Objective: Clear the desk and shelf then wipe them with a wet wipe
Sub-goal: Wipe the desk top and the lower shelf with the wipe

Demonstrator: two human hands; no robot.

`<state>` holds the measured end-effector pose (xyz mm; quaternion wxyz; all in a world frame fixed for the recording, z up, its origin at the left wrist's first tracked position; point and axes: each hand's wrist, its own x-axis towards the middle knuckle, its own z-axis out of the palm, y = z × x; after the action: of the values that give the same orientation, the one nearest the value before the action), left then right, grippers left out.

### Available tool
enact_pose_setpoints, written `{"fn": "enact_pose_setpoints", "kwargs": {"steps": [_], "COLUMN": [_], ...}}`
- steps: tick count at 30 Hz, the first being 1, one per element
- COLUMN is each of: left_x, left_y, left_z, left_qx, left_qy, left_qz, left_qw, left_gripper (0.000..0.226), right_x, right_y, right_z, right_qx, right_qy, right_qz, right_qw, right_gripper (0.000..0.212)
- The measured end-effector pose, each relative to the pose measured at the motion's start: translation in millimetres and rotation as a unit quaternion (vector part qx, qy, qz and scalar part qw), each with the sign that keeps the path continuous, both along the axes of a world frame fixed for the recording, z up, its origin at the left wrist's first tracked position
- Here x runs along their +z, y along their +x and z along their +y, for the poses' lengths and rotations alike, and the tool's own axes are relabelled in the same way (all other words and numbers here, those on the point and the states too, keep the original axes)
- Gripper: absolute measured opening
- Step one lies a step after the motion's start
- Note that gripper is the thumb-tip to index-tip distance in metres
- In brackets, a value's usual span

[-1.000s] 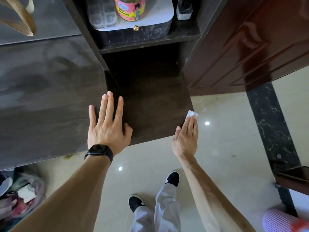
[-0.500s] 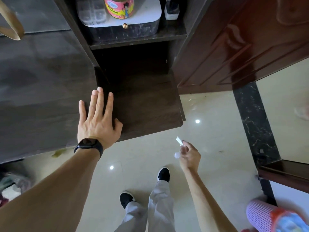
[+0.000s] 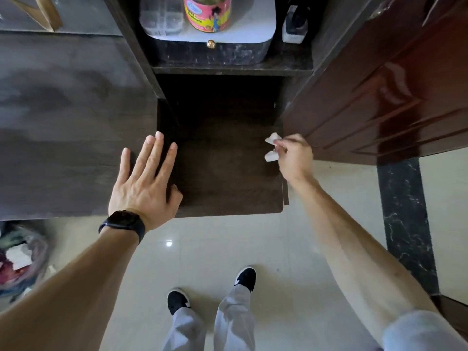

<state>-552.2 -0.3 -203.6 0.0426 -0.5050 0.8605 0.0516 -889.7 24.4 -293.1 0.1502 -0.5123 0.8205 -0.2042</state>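
Left hand [image 3: 145, 184] lies flat, fingers spread, on the desk [image 3: 63, 127]. Right hand [image 3: 293, 158], having dipped below the edge, returns pinching the wet wipe [image 3: 272, 148] over the lower shelf [image 3: 222, 173]; wiping probably resumes

Head-worn wide view, looking steeply down, desk [image 3: 63, 122] close

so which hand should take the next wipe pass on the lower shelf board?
Right. The right hand already pinches the wet wipe above the shelf board, at its right edge. The left hand lies flat and empty, bracing on the desk edge.
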Motion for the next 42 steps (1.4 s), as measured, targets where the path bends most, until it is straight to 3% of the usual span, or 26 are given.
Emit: {"fn": "enact_pose_setpoints", "kwargs": {"steps": [3, 7, 12, 16, 20, 23, 26, 29, 32, 33, 35, 37, 39, 41, 42], "left_x": [-0.6, 0.3, 4.4, 2.5, -0.8, -3.6, -4.2, -3.0, -2.0, -2.3, -2.8, -2.9, -3.2, -4.5, -4.7], "left_y": [-0.1, -0.7, -2.6, -3.6, -2.0, -1.3, -1.4, 0.4, 1.5, 1.3, 1.1, 1.2, 1.7, 2.6, 2.6], "left_z": [-1.4, 0.6, 2.7, 3.4, 5.2, 4.6, 2.6, 3.1, 3.3, 3.1, 2.4, 0.4, 1.5, 3.4, 3.3], "left_qx": [0.006, 0.015, 0.016, 0.011, 0.009, 0.007, 0.004, 0.004, 0.007, 0.006, 0.004, 0.003, 0.000, 0.002, 0.001], "left_qy": [-0.003, -0.002, 0.002, -0.022, -0.047, -0.066, -0.070, -0.068, -0.069, -0.072, -0.073, -0.074, -0.074, -0.072, -0.070], "left_qz": [-0.006, -0.011, -0.002, 0.008, 0.022, 0.035, 0.035, 0.031, 0.033, 0.036, 0.039, 0.036, 0.040, 0.042, 0.040], "left_qw": [1.000, 1.000, 1.000, 1.000, 0.999, 0.997, 0.997, 0.997, 0.997, 0.997, 0.997, 0.997, 0.996, 0.997, 0.997], "left_gripper": [0.083, 0.082, 0.082, 0.081, 0.079, 0.078, 0.078, 0.078, 0.078, 0.078, 0.078, 0.077, 0.075, 0.075, 0.075], "right_x": [-12.9, -15.2, -4.0, 12.5, 7.7, -9.6, -21.7, -26.5, -21.2, -15.3, -6.6, -5.9, -18.4, -30.9, -32.9], "right_y": [-6.8, 21.2, 35.9, 26.2, 17.1, 9.2, 60.9, 134.2, 158.4, 153.4, 133.0, 104.4, 86.7, 105.0, 126.3], "right_z": [-1.4, 102.4, 201.3, 152.7, 63.3, 12.6, 17.6, 72.1, 107.7, 102.6, 70.8, 22.4, -9.5, -12.6, -2.9], "right_qx": [0.029, 0.046, 0.088, 0.022, -0.012, -0.005, 0.108, 0.312, 0.446, 0.418, 0.277, 0.167, 0.130, 0.112, 0.149], "right_qy": [0.011, 0.022, 0.142, 0.025, -0.040, -0.002, 0.029, -0.001, 0.051, 0.056, 0.023, -0.013, -0.009, -0.005, -0.015], "right_qz": [0.025, -0.021, -0.084, -0.105, -0.050, 0.032, 0.094, 0.004, -0.074, -0.101, -0.111, -0.037, 0.051, 0.068, 0.064], "right_qw": [0.999, 0.998, 0.982, 0.994, 0.998, 0.999, 0.989, 0.950, 0.891, 0.901, 0.954, 0.985, 0.990, 0.991, 0.987], "right_gripper": [0.018, 0.029, 0.028, 0.018, 0.020, 0.036, 0.054, 0.061, 0.058, 0.053, 0.037, 0.033, 0.045, 0.054, 0.056]}}
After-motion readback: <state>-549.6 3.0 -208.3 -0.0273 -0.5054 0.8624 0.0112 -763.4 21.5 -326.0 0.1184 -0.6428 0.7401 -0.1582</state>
